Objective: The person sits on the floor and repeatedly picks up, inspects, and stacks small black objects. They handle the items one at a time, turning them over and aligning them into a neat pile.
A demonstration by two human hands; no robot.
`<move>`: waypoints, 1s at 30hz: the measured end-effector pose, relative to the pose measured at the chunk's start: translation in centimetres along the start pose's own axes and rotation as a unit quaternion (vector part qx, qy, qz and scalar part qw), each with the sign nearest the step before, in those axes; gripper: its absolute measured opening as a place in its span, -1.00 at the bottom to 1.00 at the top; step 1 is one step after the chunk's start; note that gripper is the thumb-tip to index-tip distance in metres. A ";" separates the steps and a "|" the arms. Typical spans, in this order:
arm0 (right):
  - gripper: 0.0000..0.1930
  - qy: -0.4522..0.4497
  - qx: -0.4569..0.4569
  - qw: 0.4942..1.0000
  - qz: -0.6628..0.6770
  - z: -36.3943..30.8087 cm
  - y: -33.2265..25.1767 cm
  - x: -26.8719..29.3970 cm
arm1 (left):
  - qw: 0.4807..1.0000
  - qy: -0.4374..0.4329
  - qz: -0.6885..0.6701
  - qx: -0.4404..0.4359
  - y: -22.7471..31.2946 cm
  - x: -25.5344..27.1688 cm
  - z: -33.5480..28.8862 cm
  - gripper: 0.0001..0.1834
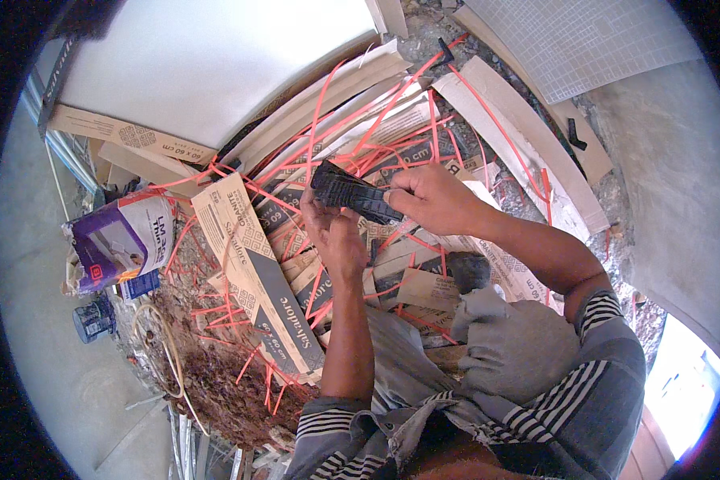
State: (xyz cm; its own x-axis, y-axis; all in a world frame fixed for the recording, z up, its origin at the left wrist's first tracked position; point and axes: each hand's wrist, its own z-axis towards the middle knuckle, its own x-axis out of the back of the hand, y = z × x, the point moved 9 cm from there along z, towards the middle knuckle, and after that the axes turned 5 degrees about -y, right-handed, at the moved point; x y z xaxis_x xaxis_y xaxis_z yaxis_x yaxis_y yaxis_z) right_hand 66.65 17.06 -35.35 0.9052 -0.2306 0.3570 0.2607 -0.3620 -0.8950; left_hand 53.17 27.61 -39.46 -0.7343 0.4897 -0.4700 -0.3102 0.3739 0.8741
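Both my hands hold a stack of black ribbed plastic corner pieces (352, 194), nested together, above a heap of cardboard and straps. My left hand (336, 240) supports its left end from below, with the fingers curled against it. At the other end, my right hand (436, 197) grips the stack between thumb and fingers. Beneath lie flattened cardboard strips (252, 272) tangled with orange-red plastic straps (376, 148). Two single black corner pieces lie farther off: one corner piece (446, 53) at the far edge of the heap, another corner piece (576, 134) on cardboard at the right.
A purple and white bag (128, 240) stands at the left, near a dark blue tub (94, 318). A large white panel (232, 64) fills the far left. Brown rubble (208, 376) and a pale hose (170, 352) lie at the near left. A grid-patterned sheet (592, 40) is at far right.
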 end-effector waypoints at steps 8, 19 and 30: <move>-0.75 0.021 0.083 0.973 -0.216 -1.0 -2.6 -1.2 | 0.993 0.003 0.121 -0.007 1.0 0.3 0.0 -0.30; -0.65 -0.103 0.065 0.952 -0.281 -2.1 -4.9 -2.6 | 0.979 -0.004 0.150 -0.138 3.6 0.2 -1.0 -0.33; -0.28 0.222 0.262 0.936 0.073 -1.9 -6.5 8.3 | 0.999 -0.043 -0.025 -0.011 1.5 -0.3 -2.5 -0.40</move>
State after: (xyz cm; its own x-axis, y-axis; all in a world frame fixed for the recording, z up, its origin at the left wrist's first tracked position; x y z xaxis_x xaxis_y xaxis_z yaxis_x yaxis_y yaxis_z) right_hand 71.82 15.79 -26.03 0.7456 -0.6380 0.1923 0.3789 0.1686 -0.9099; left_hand 51.43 26.08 -37.71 -0.6635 0.5365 -0.5215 -0.3593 0.3829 0.8510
